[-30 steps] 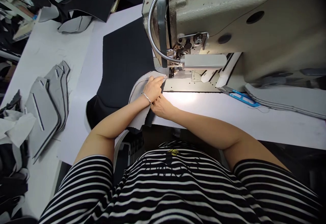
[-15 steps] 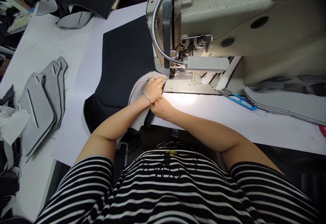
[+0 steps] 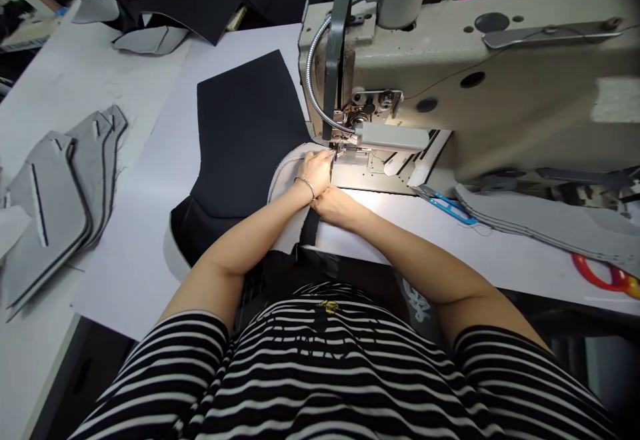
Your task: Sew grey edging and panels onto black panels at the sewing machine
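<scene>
A sewing machine (image 3: 345,60) stands ahead of me, its lamp lighting the needle area. Under its presser foot lies the edge of a curved light-grey fabric piece (image 3: 287,175), on top of a black fabric panel (image 3: 245,133). My left hand (image 3: 316,172), with a bracelet at the wrist, holds the layered edge just in front of the needle, fingers bent and close together. Right below it my right hand (image 3: 333,204) is closed on the same edge, its fingertips partly hidden by the left hand and the cloth.
Blue thread snips (image 3: 453,208) lie on the table right of the machine bed, beside stacked grey pieces (image 3: 540,220). Red-handled scissors (image 3: 600,277) rest at the right front edge. More grey pieces (image 3: 55,193) are stacked on the left table, with black fabric (image 3: 185,0) behind.
The view has shifted, so the machine appears lower and the red-handled scissors show more fully. Both hands keep their hold on the fabric edge by the needle, with little change in grip.
</scene>
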A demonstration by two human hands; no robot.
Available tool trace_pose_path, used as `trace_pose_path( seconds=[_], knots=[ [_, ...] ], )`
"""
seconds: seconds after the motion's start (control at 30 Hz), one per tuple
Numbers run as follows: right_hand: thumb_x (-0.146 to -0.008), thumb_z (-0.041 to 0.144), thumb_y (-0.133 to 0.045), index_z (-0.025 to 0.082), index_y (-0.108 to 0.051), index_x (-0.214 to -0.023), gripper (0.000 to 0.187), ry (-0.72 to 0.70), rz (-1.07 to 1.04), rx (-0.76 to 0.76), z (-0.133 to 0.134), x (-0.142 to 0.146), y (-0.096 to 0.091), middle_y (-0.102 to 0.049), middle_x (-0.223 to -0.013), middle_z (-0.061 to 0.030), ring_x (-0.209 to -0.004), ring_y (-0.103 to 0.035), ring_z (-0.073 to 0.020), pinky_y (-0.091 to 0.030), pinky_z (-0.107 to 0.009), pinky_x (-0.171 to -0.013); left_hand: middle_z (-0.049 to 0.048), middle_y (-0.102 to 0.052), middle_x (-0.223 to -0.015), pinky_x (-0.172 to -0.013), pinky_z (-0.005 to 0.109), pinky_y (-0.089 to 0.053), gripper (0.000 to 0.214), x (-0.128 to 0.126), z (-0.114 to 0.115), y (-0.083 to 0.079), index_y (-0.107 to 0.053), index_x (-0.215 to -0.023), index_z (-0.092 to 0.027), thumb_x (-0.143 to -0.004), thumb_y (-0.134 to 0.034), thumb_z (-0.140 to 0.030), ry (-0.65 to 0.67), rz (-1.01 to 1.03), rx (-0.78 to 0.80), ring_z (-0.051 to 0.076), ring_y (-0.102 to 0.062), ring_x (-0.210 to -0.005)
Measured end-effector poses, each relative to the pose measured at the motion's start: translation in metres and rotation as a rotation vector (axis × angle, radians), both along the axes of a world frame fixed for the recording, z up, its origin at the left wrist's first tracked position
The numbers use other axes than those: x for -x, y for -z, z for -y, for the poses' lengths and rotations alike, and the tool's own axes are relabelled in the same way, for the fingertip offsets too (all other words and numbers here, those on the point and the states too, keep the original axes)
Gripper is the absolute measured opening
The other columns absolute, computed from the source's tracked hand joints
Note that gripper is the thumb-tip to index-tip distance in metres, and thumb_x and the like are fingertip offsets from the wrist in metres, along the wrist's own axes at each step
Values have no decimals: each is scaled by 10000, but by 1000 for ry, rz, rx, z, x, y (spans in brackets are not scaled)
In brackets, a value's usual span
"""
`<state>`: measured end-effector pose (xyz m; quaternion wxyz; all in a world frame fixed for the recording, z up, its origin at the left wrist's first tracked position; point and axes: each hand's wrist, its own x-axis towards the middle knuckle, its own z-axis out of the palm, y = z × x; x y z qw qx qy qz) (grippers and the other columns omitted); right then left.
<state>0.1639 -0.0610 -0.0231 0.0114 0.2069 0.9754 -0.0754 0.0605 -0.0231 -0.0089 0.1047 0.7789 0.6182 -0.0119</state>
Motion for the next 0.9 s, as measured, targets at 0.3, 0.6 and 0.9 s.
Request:
trace_pose_path(
  seconds=[0.3,0.6,0.9],
  knots=[
    [-885,57,-395,19,-633,-1104,326,-4,12,-61,8,-6,-5,-688,-982,-212,-960,-627,-276,-381,-431,-900,100,-615,-1160,-925,375,-425,276,-6,2,1,-686,-903,-139,-854,-418,-91,4,-15,5,242,-538,-990],
    [-905,75,-378,16,-625,-1127,337,16,51,-81,10,-7,-8,-684,-988,-208,-989,-624,-291,-377,-444,-915,85,-626,-1078,-942,373,-439,223,-4,0,6,-671,-819,-165,-812,-454,-114,-39,116,-19,240,-538,-992],
    [-903,81,-380,10,-644,-1063,317,18,26,-146,21,-8,-7,-681,-976,-212,-949,-634,-317,-396,-473,-893,65,-614,-1024,-882,354,-499,166,-2,1,11,-600,-725,-180,-706,-492,-56,-35,116,-47,213,-553,-937]
  ],
)
